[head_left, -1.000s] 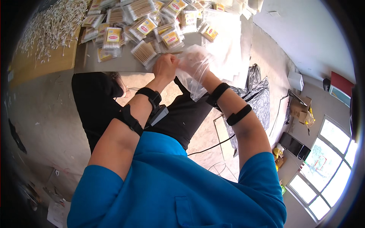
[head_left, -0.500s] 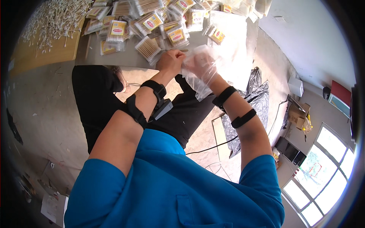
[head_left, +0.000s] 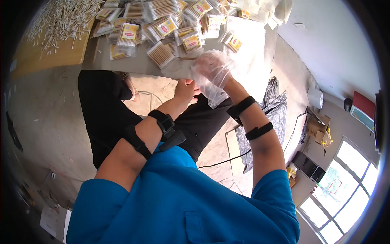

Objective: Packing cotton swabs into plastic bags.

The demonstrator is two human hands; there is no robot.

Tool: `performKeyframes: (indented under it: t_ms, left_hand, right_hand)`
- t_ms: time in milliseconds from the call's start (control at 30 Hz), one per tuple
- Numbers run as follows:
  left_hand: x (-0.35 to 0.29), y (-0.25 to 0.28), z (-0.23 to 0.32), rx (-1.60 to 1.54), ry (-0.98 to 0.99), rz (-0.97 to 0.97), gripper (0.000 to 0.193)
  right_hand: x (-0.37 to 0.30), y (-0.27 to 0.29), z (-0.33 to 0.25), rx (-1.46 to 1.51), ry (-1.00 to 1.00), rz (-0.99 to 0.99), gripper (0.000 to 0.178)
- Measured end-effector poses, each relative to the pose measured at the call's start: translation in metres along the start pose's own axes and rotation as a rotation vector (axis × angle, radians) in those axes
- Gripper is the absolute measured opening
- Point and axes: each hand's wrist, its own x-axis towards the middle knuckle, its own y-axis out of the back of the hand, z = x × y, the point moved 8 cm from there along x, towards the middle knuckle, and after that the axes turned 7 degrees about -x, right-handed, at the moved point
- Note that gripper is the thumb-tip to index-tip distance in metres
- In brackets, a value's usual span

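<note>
A clear plastic bag (head_left: 216,91) covers my right hand (head_left: 213,67) at the table's front edge and hangs loosely below the wrist. The crinkled film blurs the fingers inside, so their grip is unclear. Just below the table edge, my left hand (head_left: 186,92) has its fingers curled together against the bag's left side, pinching the film. Beyond both hands lie many small clear packets of cotton swabs (head_left: 161,54) with yellow labels. One packet (head_left: 232,42) lies apart, to the right of the pile.
Loose cotton swabs (head_left: 61,24) are heaped on a wooden board (head_left: 53,57) at the far left. Pale plastic film (head_left: 266,10) lies at the table's far right. A black plastic sheet (head_left: 274,112) is on the floor to the right, with a dark cable (head_left: 223,162) near my leg.
My left hand has moved down from the table edge to below it, along the bag's left side. My right hand, still in the bag, has shifted slightly left.
</note>
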Motion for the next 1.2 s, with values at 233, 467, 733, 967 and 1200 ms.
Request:
performKeyframes:
  t_ms: [233,467,733,967,1200]
  left_hand:
    - [0.014,0.011,-0.007,0.01,-0.184,0.011,0.028]
    - [0.006,0.002,0.007,0.223,-0.283,0.024,0.026]
    - [0.017,-0.004,0.037,0.489,-0.453,0.047,0.02]
    - [0.025,0.017,0.027,0.407,-0.453,0.015,0.026]
    - [0.008,-0.015,-0.027,-0.072,-0.039,-0.209,0.035]
  right_hand:
    - [0.017,0.001,-0.004,0.368,-0.224,-0.235,0.011]
    - [-0.004,0.005,0.005,0.336,-0.126,0.035,0.014]
    - [0.005,0.001,0.011,0.398,-0.215,-0.152,0.016]
    - [0.003,-0.005,0.019,0.292,-0.166,-0.208,0.021]
    - [-0.002,0.003,0.027,0.12,-0.444,-0.2,0.031]
